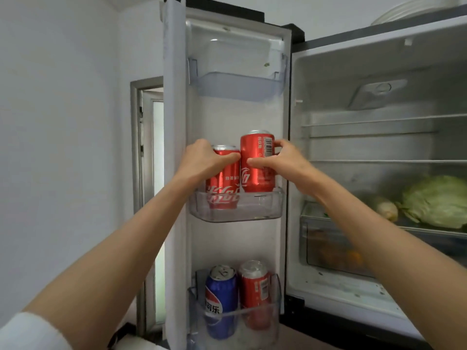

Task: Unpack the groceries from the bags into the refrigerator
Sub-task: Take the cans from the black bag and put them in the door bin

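Red cans in both hands, both at the middle door shelf (267, 208). My left hand (202, 160) has its grip wrapped round the left can (222, 183), which sits down inside the shelf, base behind the clear front wall. My right hand (283, 157) has its grip closed on the right can (257, 162), thumb across the front, fingers round the far side. That can is higher: its base looks level with the shelf rim, so I judge it not seated yet. The two cans are just beside each other, maybe touching.

Done so far, as far as I see:
- bottom door shelf (275, 296) holds a blue can (221, 301) and another red can (254, 294), upright, side by side
- cabbage (437, 200) lies on a fridge shelf, with something yellowish I can't identify beside it
- drawer (326, 241) below has orange-ish items, too blurred to name

Top door shelf (240, 84) looks unloaded.

Left: lower the right can, let go of both. Bags are not in view, so I can't tell how much is still to unpack. Judgement: drinks nearly done, overall progress unknown.
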Demonstrator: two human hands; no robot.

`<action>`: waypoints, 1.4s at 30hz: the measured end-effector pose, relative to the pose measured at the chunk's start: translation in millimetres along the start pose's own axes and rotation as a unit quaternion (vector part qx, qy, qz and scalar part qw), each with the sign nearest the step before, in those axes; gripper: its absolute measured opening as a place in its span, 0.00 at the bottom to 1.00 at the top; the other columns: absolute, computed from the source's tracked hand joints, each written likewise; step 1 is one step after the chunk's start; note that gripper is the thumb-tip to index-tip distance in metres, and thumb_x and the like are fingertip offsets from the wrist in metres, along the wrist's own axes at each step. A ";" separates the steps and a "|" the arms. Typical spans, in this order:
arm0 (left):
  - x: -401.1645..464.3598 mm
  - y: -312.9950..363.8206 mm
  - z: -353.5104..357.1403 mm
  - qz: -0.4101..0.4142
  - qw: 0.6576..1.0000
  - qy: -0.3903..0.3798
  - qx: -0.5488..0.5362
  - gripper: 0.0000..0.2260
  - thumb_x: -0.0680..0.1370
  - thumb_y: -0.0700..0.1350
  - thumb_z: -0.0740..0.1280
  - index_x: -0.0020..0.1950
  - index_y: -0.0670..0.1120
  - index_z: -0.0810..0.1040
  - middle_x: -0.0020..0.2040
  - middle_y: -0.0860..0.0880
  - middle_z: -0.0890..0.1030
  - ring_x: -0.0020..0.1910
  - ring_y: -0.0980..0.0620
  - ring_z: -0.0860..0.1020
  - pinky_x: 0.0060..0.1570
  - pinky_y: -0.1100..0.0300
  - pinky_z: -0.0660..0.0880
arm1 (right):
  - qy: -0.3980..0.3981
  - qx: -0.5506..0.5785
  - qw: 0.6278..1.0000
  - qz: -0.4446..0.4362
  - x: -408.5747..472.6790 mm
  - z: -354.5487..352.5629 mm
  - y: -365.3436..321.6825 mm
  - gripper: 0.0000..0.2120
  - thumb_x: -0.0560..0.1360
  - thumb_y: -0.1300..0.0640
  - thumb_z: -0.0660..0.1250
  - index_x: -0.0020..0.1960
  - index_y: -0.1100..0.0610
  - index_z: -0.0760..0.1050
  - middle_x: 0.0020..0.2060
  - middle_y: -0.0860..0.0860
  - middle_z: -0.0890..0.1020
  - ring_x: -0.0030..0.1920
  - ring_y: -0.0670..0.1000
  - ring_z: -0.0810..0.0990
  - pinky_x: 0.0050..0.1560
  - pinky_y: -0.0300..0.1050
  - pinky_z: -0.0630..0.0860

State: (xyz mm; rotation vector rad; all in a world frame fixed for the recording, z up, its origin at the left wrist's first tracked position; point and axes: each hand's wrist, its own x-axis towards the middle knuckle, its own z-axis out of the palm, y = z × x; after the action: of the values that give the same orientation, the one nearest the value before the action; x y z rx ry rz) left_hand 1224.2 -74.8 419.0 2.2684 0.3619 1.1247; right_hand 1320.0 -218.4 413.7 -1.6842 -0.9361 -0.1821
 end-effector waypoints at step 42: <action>-54.0 -0.6 -4.7 0.058 0.996 0.037 0.063 0.22 0.77 0.48 0.65 0.67 0.40 0.68 0.64 0.43 0.74 0.60 0.49 0.73 0.53 0.61 0.69 | 0.079 -0.154 0.982 -0.078 -49.6 15.7 19.6 0.28 0.76 0.53 0.65 0.72 0.56 0.58 0.68 0.54 0.68 0.66 0.52 0.68 0.63 0.47 0.66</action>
State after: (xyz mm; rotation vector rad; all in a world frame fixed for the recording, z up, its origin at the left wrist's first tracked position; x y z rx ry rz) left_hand 1187.6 -98.1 386.5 2.3889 0.3429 1.2799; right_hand 1294.3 -229.4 365.7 -1.8457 -0.9562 -0.5841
